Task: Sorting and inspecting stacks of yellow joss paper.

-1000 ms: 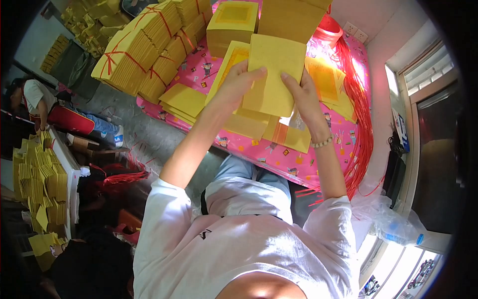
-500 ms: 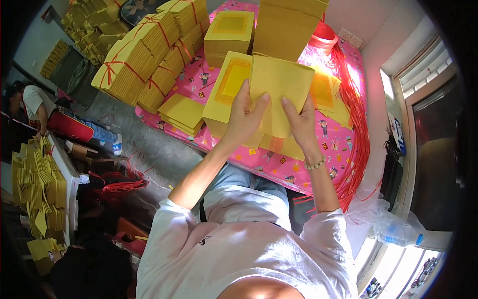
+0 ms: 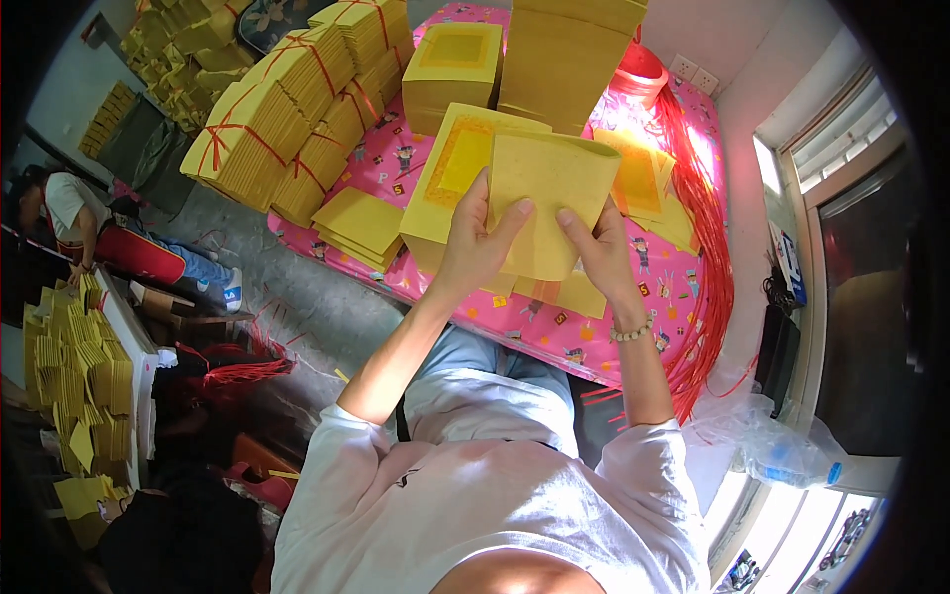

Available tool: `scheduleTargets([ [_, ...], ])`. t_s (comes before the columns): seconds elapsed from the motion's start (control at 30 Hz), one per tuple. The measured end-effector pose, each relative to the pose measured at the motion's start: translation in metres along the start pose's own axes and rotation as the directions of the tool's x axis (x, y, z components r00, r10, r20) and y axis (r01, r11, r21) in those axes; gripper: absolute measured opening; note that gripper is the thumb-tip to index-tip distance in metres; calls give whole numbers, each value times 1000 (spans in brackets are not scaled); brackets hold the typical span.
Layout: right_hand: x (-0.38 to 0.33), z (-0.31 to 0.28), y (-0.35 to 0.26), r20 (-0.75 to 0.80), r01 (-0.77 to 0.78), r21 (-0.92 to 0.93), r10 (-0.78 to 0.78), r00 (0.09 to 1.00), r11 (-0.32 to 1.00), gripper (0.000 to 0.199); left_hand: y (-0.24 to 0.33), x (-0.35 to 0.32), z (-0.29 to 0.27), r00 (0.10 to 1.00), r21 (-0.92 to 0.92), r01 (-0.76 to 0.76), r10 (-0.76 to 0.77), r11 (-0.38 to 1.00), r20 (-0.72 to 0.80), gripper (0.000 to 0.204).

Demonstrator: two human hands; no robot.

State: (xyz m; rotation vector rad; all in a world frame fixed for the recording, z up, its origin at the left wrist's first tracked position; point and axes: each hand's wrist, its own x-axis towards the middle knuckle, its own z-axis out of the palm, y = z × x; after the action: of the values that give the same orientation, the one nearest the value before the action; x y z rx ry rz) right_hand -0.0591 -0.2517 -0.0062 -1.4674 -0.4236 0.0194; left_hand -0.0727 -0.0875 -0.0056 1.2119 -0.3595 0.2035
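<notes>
Two hands gripping one yellow paper sheaf (image 3: 549,203) above the pink worktop (image 3: 594,332), left hand (image 3: 475,247) and right hand (image 3: 594,252) both pinching its lower edge, red strings (image 3: 703,247) right of sheaf

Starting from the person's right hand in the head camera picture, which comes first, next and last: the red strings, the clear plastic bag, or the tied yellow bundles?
From the right hand:
1. Red strings, hanging along the table's right side.
2. Clear plastic bag, lower right by the window.
3. Tied yellow bundles, far upper left.

A white short-sleeved shirt (image 3: 495,515) fills the lower centre of the frame. Light blue trousers (image 3: 495,381) show above it. A beaded bracelet (image 3: 630,330) circles the right wrist.
</notes>
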Motion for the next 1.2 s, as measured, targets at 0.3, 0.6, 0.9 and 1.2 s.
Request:
scheduleTargets([
  [0.3,5,6,-3,-201,71,39,-62,978,997,37,-3,-8,4,1000,47,-12,11,999,21,34],
  [0.6,15,4,-20,-248,283,-211,-331,910,936,38,-4,-13,6,1000,42,16,-16,999,6,33],
  [0.9,27,-6,-49,196,430,-656,-411,891,620,21,-10,-16,2,999,105,42,-45,994,28,29],
  [1.2,36,-1,-52,153,394,-562,-377,914,727,23,-7,-11,-4,999,122,31,-32,992,11,29],
])
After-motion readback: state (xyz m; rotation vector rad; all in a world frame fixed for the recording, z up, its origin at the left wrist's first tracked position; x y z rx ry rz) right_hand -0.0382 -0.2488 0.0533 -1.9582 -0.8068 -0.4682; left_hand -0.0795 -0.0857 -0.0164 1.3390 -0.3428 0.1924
